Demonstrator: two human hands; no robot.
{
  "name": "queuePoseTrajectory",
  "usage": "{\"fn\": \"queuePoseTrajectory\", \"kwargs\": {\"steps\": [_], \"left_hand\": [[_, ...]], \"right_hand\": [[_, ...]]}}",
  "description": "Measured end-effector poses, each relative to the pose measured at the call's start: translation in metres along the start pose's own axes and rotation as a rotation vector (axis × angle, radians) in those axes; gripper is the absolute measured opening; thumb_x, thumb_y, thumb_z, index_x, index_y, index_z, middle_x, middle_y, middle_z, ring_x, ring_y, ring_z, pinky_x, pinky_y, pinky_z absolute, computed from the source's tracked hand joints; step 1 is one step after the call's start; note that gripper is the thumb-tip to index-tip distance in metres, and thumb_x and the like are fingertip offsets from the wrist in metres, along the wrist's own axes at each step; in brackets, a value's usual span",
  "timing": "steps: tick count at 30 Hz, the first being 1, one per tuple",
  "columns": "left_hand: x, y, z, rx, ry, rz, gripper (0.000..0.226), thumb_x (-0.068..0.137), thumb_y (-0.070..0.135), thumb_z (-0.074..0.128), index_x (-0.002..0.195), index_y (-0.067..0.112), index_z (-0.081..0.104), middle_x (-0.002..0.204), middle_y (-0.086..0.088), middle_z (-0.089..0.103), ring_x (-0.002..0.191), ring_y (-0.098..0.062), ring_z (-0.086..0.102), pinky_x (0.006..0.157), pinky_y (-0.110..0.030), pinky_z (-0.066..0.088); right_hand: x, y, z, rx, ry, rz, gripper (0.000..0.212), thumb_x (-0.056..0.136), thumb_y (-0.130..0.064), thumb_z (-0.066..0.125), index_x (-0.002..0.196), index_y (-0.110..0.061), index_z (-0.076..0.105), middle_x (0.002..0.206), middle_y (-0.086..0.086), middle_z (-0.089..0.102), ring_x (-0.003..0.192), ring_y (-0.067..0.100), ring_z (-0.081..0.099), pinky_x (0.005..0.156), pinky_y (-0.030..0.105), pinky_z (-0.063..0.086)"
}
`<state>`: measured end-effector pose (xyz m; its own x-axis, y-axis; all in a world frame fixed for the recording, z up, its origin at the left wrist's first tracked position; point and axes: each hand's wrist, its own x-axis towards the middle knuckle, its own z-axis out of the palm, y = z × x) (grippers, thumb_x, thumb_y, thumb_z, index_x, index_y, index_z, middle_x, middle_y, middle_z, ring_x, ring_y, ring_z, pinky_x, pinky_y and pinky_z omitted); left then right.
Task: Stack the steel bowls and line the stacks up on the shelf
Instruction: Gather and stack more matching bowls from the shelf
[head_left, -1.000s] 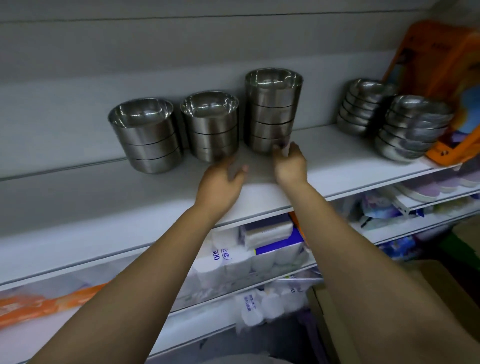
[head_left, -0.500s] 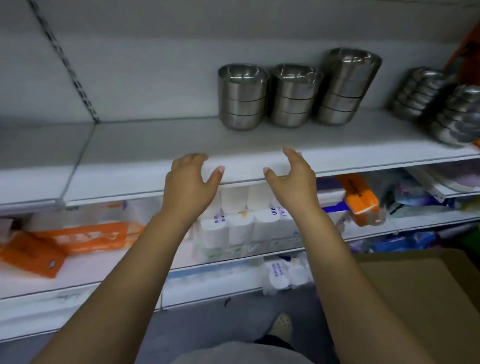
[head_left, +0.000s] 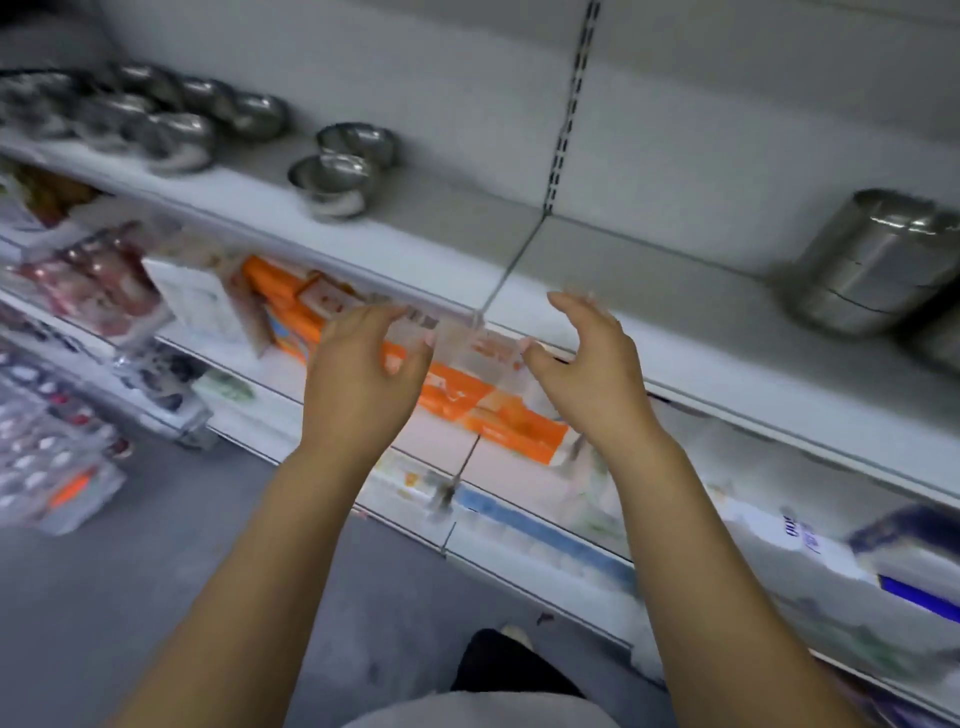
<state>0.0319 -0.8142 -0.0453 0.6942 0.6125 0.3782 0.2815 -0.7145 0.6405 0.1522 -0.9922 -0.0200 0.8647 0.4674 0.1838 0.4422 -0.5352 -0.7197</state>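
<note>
Reaching up from 6 o'clock with both bare forearms (head_left: 249, 545), side by side. Left hand (head_left: 363, 379) held at the centre of the view, back toward the camera, fingers loosely bent and pointing to 1 o'clock, thumb out to the side; gripping nothing. Right hand (head_left: 587, 374) held just at its 3 o'clock, palm turned toward the other, fingers curved like a loose claw; gripping nothing either. Set apart from each other, with a clear gap between the thumbs. Both in front of the shelf's front edge, touching none of the bowls.

Up on the shelf (head_left: 597, 270): at 3 o'clock, a neat stack of steel bowls (head_left: 872, 260), nested, near the back wall (head_left: 727, 104). At 11 o'clock, two single bowls (head_left: 332, 182), one just behind the other. At 10 o'clock, a loose cluster of more bowls (head_left: 156, 114), too smeared to count.

On the lower shelf, behind the hands: orange packs (head_left: 467, 400), markings blurred. At 4 o'clock, white wrapped packs (head_left: 800, 535) with dark print, too blurred to read.
</note>
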Motion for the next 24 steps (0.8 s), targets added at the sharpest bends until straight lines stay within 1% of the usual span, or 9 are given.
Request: {"fn": "queuePoseTrajectory", "kwargs": {"steps": [4,7,11,14,16,18,20,22,24], "left_hand": [[-0.001,-0.036,-0.034,0.010,0.117,-0.126,0.051,0.091,0.048,0.061,0.126,0.012,0.068,0.125,-0.006,0.069,0.122,-0.027,0.056,0.102,-0.038,0.044],[0.007,-0.058,-0.047,0.020,0.158,-0.199,0.052,0.093,0.053,0.062,0.128,0.015,0.066,0.128,-0.003,0.067,0.127,-0.025,0.054,0.102,-0.032,0.040],[0.035,-0.078,-0.053,0.024,0.179,-0.263,0.051,0.094,0.047,0.065,0.135,0.016,0.062,0.137,-0.003,0.062,0.133,-0.020,0.049,0.102,-0.023,0.031],[0.058,-0.099,-0.056,0.022,0.216,-0.297,0.052,0.094,0.048,0.064,0.135,0.016,0.062,0.136,-0.003,0.062,0.131,-0.021,0.050,0.100,-0.025,0.034],[0.076,-0.111,-0.058,0.033,0.226,-0.318,0.052,0.094,0.047,0.064,0.135,0.015,0.062,0.135,-0.004,0.063,0.130,-0.022,0.052,0.099,-0.025,0.033],[0.098,-0.119,-0.059,0.031,0.220,-0.329,0.047,0.095,0.044,0.064,0.132,0.014,0.063,0.131,-0.003,0.065,0.127,-0.021,0.052,0.095,-0.022,0.031],[0.121,-0.127,-0.058,0.029,0.206,-0.316,0.042,0.096,0.044,0.063,0.126,0.015,0.065,0.122,-0.003,0.067,0.121,-0.020,0.054,0.089,-0.018,0.030],[0.146,-0.136,-0.059,0.016,0.206,-0.328,0.045,0.096,0.047,0.061,0.130,0.016,0.064,0.122,0.000,0.066,0.123,-0.019,0.054,0.092,-0.018,0.030],[0.166,-0.142,-0.060,-0.020,0.236,-0.369,0.051,0.096,0.049,0.060,0.136,0.018,0.060,0.123,0.005,0.063,0.124,-0.012,0.052,0.096,-0.019,0.031]], "right_hand": [[0.021,-0.034,0.048,0.059,-0.119,-0.092,0.059,0.092,-0.020,0.072,0.148,-0.018,0.051,0.162,0.004,0.037,0.154,0.014,0.022,0.113,0.012,0.012],[0.039,-0.052,0.074,0.054,-0.190,-0.140,0.062,0.092,-0.022,0.071,0.150,-0.020,0.048,0.164,0.003,0.034,0.155,0.015,0.019,0.114,0.014,0.011],[0.076,-0.065,0.102,0.072,-0.212,-0.142,0.067,0.092,-0.031,0.072,0.152,-0.022,0.045,0.161,0.002,0.037,0.153,0.016,0.022,0.111,0.013,0.012],[0.116,-0.077,0.126,0.058,-0.215,-0.162,0.074,0.090,-0.035,0.074,0.154,-0.020,0.040,0.158,0.003,0.039,0.149,0.019,0.025,0.107,0.014,0.016],[0.142,-0.087,0.140,0.063,-0.237,-0.163,0.082,0.088,-0.040,0.076,0.157,-0.020,0.034,0.161,0.002,0.034,0.150,0.019,0.023,0.106,0.017,0.018],[0.168,-0.098,0.154,0.085,-0.252,-0.147,0.090,0.086,-0.043,0.078,0.158,-0.019,0.029,0.164,0.003,0.029,0.151,0.021,0.020,0.111,0.021,0.019],[0.191,-0.107,0.168,0.102,-0.239,-0.126,0.097,0.082,-0.047,0.080,0.158,-0.020,0.026,0.165,0.007,0.025,0.152,0.027,0.019,0.119,0.032,0.023],[0.216,-0.115,0.182,0.113,-0.204,-0.116,0.102,0.075,-0.053,0.081,0.157,-0.023,0.027,0.163,0.011,0.026,0.152,0.030,0.018,0.122,0.042,0.028],[0.236,-0.124,0.193,0.103,-0.213,-0.109,0.112,0.071,-0.057,0.082,0.158,-0.026,0.019,0.164,0.010,0.022,0.152,0.032,0.015,0.122,0.043,0.029]]}}
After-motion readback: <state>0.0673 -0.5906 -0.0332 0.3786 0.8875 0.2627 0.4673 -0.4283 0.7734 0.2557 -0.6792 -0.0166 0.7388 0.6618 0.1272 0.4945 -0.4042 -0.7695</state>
